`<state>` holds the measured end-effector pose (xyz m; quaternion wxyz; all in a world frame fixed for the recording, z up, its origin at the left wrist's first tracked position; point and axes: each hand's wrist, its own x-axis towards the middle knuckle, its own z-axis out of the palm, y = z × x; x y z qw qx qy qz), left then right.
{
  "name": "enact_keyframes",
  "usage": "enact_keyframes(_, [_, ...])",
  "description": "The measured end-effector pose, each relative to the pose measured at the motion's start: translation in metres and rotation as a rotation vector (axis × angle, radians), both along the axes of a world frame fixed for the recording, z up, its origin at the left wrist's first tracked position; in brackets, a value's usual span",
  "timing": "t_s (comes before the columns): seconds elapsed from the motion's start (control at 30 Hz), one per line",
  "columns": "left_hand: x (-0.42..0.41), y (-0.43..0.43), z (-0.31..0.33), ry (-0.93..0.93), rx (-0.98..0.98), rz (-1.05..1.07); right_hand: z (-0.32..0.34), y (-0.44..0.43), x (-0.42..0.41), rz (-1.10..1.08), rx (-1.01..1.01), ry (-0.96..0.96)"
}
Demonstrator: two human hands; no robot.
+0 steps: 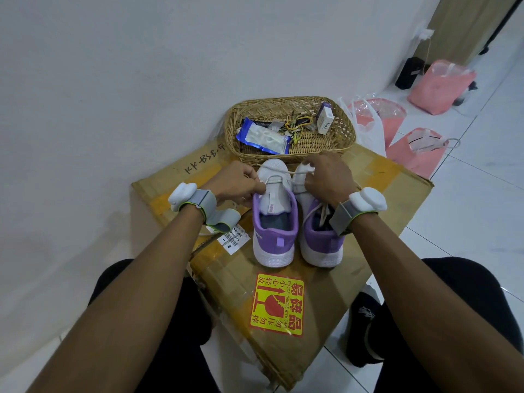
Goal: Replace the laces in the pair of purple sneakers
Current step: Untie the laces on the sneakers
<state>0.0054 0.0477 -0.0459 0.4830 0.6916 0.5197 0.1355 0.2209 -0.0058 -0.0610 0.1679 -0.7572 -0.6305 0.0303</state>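
Two purple-and-white sneakers stand side by side on a cardboard box [382,211], heels toward me. Over the left sneaker [273,222] a white lace [283,175] runs across the front eyelets. My left hand [236,182] pinches one end of that lace at the shoe's left side. My right hand [326,177] grips the other end above the toe of the right sneaker [321,239]. A loose white lace [323,212] lies in the right sneaker's opening. Both wrists wear grey straps with white devices.
A wicker basket [344,129] behind the shoes holds a blue packet [263,136], a small white box [325,119] and cords. Pink bags [441,86] stand on the tiled floor to the right. A white wall rises on the left. My knees flank the box.
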Motion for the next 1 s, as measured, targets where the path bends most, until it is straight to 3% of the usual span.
enact_keyframes(0.2, [0.000, 0.001, 0.000, -0.003, -0.015, -0.015, 0.002, 0.022, -0.013, 0.266, 0.021, 0.126])
enact_keyframes(0.77, [0.007, 0.007, 0.007, 0.055, -0.075, -0.074, 0.000, 0.064, -0.052, 0.212, -0.113, -0.057])
enact_keyframes(1.0, [0.010, 0.006, 0.007, 0.080, -0.035, -0.066, 0.016, 0.045, -0.022, 0.162, -0.010, 0.473])
